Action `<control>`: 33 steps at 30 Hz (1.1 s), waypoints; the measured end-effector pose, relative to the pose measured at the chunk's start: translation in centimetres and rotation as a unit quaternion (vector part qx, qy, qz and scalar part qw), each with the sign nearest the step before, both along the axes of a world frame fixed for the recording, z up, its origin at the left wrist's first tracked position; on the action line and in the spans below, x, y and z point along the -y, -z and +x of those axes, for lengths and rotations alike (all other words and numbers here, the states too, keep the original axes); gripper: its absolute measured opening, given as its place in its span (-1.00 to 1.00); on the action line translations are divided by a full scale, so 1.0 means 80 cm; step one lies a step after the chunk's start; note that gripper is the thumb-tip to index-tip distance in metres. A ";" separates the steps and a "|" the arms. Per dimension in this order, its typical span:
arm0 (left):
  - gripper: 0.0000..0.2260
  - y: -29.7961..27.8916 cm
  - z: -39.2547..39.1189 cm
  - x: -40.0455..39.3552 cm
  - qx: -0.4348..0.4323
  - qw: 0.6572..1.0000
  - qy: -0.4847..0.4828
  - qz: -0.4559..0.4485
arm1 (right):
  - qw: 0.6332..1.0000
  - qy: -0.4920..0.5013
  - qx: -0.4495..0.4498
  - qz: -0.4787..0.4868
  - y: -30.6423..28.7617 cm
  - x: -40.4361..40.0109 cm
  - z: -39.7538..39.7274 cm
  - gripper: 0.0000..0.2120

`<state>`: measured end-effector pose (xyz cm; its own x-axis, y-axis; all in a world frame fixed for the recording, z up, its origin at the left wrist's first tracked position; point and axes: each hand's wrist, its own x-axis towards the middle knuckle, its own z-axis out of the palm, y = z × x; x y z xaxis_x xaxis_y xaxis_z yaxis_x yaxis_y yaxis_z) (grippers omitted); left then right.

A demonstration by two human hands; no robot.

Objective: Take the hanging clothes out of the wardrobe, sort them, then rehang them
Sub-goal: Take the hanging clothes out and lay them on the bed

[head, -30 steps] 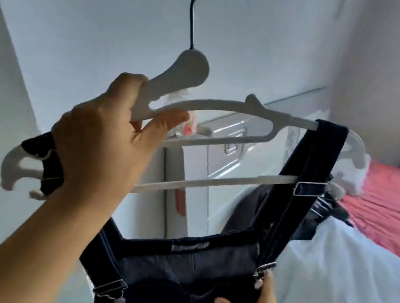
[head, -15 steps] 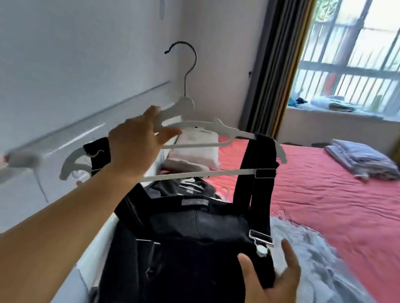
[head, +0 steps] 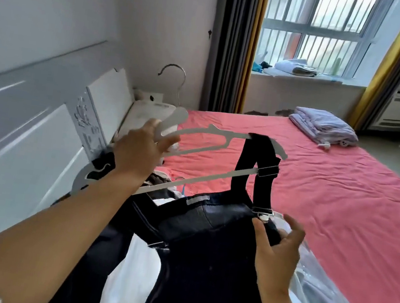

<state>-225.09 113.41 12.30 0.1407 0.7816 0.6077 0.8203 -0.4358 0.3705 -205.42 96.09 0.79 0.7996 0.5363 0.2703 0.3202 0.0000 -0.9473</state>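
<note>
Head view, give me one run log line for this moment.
left hand grips white hanger | dark overalls hang from it | right hand open at strap clip | over pink bed

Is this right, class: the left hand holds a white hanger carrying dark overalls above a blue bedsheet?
Not quite. The head view shows the bedsheet is pink-red, not blue. The left hand does hold the white hanger carrying the dark overalls.

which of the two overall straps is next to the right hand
The strap looped over the hanger's far end, its metal clasp just above the right hand; the other strap sits beside the left hand.
</note>
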 end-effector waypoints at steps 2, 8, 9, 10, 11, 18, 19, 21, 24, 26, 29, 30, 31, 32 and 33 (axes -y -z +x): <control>-0.44 0.036 0.030 -0.046 -0.011 0.999 -0.001 -0.031 | 0.994 -0.005 0.049 -0.102 0.038 -0.038 0.039 -0.47; -0.45 0.154 0.108 -0.159 -0.058 0.987 0.002 -0.148 | 0.872 -0.076 0.223 -0.429 0.167 -0.132 0.131 -0.39; -0.47 0.174 0.118 -0.173 -0.073 0.983 0.003 -0.168 | 0.843 -0.081 0.250 -0.470 0.185 -0.142 0.139 -0.39; -0.49 0.191 0.127 -0.183 -0.087 0.978 0.005 -0.188 | 0.832 -0.083 0.268 -0.479 0.197 -0.148 0.143 -0.42; -0.50 0.211 0.136 -0.197 -0.103 0.972 0.004 -0.211 | 0.830 -0.092 0.271 -0.478 0.213 -0.156 0.146 -0.43; -0.53 0.340 0.158 -0.252 -0.156 0.927 -0.004 -0.341 | 0.843 -0.126 0.314 -0.419 0.266 -0.180 0.141 -0.34; -0.54 0.356 0.157 -0.256 -0.181 0.918 0.000 -0.353 | 0.841 -0.133 0.310 -0.423 0.266 -0.182 0.138 -0.35; -0.57 0.384 0.151 -0.258 -0.281 0.885 -0.001 -0.372 | 0.836 -0.152 0.302 -0.432 0.265 -0.186 0.130 -0.36; -0.63 0.407 0.141 -0.252 -0.320 0.850 0.005 -0.419 | 0.811 -0.194 0.287 -0.471 0.274 -0.189 0.120 -0.36; -0.62 0.409 0.136 -0.242 -0.298 0.852 0.017 -0.429 | 0.772 -0.242 0.258 -0.528 0.294 -0.187 0.120 -0.30; -0.60 0.404 0.125 -0.223 -0.265 0.869 0.031 -0.416 | 0.707 -0.311 0.266 -0.577 0.305 -0.190 0.121 0.03; -0.58 0.399 0.121 -0.215 -0.257 0.872 0.035 -0.415 | 0.699 -0.319 0.275 -0.578 0.307 -0.193 0.125 0.17; -0.57 0.393 0.117 -0.205 -0.243 0.877 0.040 -0.413 | 0.699 -0.325 0.254 -0.585 0.298 -0.195 0.127 0.22; -0.57 0.385 0.115 -0.194 -0.226 0.883 0.044 -0.409 | 0.722 -0.315 0.245 -0.566 0.287 -0.198 0.126 0.17; -0.56 0.375 0.110 -0.180 -0.205 0.890 0.047 -0.404 | 0.735 -0.296 0.259 -0.552 0.276 -0.201 0.121 0.01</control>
